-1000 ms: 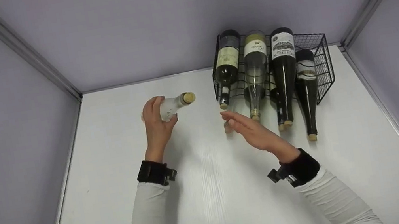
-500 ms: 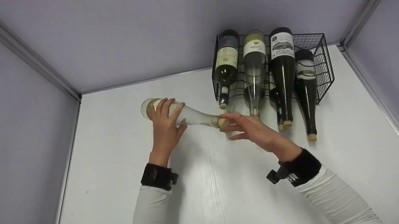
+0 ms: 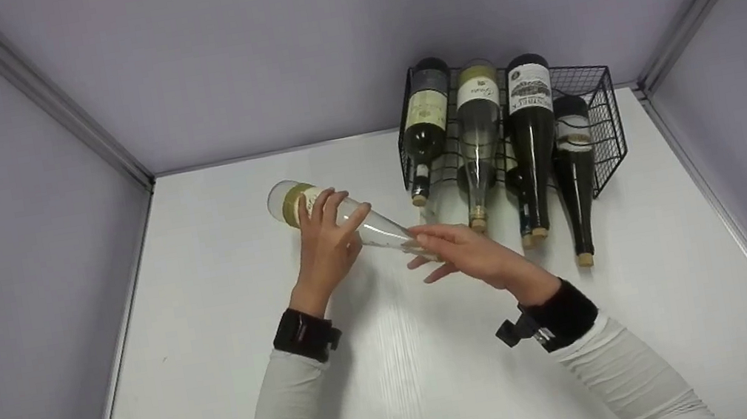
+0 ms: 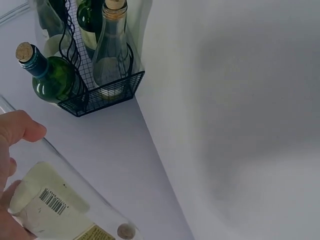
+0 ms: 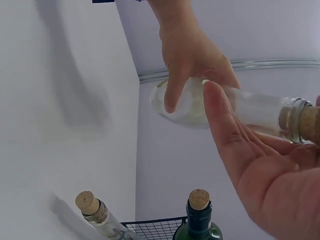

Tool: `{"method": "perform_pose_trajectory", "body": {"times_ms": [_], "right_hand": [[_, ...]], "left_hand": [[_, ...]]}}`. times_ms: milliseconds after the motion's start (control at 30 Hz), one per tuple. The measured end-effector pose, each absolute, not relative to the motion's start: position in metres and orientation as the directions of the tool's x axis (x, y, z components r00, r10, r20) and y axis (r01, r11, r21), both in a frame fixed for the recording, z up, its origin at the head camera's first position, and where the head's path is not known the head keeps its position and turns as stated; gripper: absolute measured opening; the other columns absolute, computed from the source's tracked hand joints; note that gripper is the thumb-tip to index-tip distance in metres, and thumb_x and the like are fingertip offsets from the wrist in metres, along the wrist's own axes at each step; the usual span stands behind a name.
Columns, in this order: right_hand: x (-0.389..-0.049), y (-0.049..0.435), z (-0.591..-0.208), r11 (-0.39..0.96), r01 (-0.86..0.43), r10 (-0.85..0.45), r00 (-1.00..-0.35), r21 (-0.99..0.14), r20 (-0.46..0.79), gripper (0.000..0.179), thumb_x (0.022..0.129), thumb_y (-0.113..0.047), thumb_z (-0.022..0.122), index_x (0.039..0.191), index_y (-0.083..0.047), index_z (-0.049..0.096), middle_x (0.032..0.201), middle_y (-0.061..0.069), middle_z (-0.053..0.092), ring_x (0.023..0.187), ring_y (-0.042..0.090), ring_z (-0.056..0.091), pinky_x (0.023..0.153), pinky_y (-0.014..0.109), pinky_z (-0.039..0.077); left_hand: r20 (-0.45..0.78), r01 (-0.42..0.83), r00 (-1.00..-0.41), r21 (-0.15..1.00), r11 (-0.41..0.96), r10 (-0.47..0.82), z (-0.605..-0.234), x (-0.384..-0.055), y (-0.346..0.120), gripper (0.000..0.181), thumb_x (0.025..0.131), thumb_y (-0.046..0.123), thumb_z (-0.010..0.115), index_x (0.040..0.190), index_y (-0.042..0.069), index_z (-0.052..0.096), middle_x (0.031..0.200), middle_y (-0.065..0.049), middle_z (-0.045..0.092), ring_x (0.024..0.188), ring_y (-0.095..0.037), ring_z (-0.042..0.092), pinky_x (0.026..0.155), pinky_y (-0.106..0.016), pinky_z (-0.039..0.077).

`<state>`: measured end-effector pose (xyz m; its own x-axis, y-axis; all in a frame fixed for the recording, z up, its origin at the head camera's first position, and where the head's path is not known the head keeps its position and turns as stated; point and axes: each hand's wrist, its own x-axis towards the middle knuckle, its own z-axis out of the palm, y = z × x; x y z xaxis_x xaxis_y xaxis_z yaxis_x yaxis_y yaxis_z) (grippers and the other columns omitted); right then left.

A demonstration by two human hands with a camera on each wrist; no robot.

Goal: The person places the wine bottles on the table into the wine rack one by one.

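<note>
A clear glass wine bottle (image 3: 380,229) with a pale label and a cork lies tilted above the table, its base up and left, its neck down and right. My left hand (image 3: 329,250) grips it round the body. In the left wrist view the bottle's back label (image 4: 50,200) shows a barcode. At the neck is my right hand (image 3: 477,257), its fingers spread and mostly straight under the glass. The right thumb (image 5: 220,107) stretches across in front of the bottle in the right wrist view. Past that hand sticks out the cork (image 5: 311,124).
A black wire rack (image 3: 603,120) stands at the back right against the wall. It holds several corked bottles, among them a dark bottle (image 3: 532,132) and a clear bottle (image 3: 480,125); their necks jut out over the white table (image 3: 400,377).
The clear bottle has swung from pointing its cork toward me to lying slantwise, neck to the right. My right hand, earlier apart from it, now touches the neck; my left hand moved slightly right.
</note>
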<state>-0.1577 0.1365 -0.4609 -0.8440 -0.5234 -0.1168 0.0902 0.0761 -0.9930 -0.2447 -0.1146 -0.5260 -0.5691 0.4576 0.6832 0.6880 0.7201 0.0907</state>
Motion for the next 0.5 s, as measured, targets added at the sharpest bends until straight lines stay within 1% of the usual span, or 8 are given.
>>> {"method": "perform_pose_trajectory", "body": {"times_ms": [100,200,300,433,467,500], "right_hand": [[-0.157,0.135,-0.461,0.185,0.025,-0.481,-0.869,-0.982,-0.113,0.057,0.100,-0.024,0.060,0.145,0.006,0.041,0.135,0.025,0.053,0.107,0.033,0.063,0.084,0.041,0.055],[-0.156,0.134,-0.460,0.280,-0.017,-0.462,-0.879,-0.960,-0.119,0.060,0.095,-0.023,0.067,0.141,0.008,0.045,0.132,0.025,0.055,0.099,0.031,0.065,0.079,0.041,0.057],[-0.155,0.132,-0.458,0.347,-0.030,-0.452,-0.881,-0.937,-0.139,0.058,0.094,-0.024,0.069,0.139,0.007,0.049,0.124,0.024,0.060,0.093,0.027,0.065,0.070,0.041,0.058],[-0.153,0.129,-0.457,0.470,-0.048,-0.411,-0.895,-0.881,-0.171,0.055,0.094,-0.031,0.068,0.138,-0.001,0.052,0.100,0.016,0.066,0.074,0.020,0.063,0.055,0.036,0.055],[-0.152,0.128,-0.457,0.507,-0.056,-0.395,-0.902,-0.860,-0.174,0.056,0.093,-0.033,0.068,0.138,-0.003,0.053,0.097,0.014,0.066,0.069,0.020,0.063,0.052,0.035,0.053],[-0.151,0.126,-0.458,0.545,-0.075,-0.382,-0.909,-0.835,-0.168,0.056,0.093,-0.036,0.067,0.137,-0.005,0.054,0.096,0.013,0.066,0.069,0.019,0.062,0.054,0.035,0.053]], "left_hand": [[0.680,0.695,-0.561,0.076,0.715,0.473,-0.525,-0.243,-0.112,0.057,0.071,-0.002,0.077,0.119,0.026,0.065,0.125,-0.015,0.055,0.126,-0.036,0.046,0.105,-0.067,0.025],[0.668,0.709,-0.553,0.061,0.703,0.499,-0.524,-0.241,-0.110,0.058,0.071,-0.005,0.074,0.119,0.027,0.066,0.124,-0.015,0.056,0.125,-0.035,0.047,0.105,-0.068,0.024],[0.646,0.717,-0.549,0.038,0.696,0.530,-0.523,-0.239,-0.108,0.060,0.071,-0.007,0.073,0.119,0.028,0.067,0.122,-0.015,0.057,0.124,-0.035,0.048,0.104,-0.069,0.024],[0.617,0.713,-0.558,0.014,0.701,0.555,-0.522,-0.236,-0.105,0.062,0.069,-0.007,0.074,0.119,0.030,0.067,0.122,-0.015,0.058,0.123,-0.035,0.049,0.105,-0.069,0.024],[0.612,0.713,-0.561,0.013,0.701,0.558,-0.522,-0.235,-0.104,0.062,0.069,-0.007,0.074,0.119,0.030,0.067,0.122,-0.015,0.058,0.123,-0.035,0.049,0.105,-0.068,0.023],[0.606,0.713,-0.563,0.012,0.701,0.562,-0.522,-0.235,-0.104,0.062,0.069,-0.007,0.075,0.119,0.030,0.067,0.122,-0.015,0.058,0.123,-0.035,0.049,0.106,-0.068,0.023]]}}
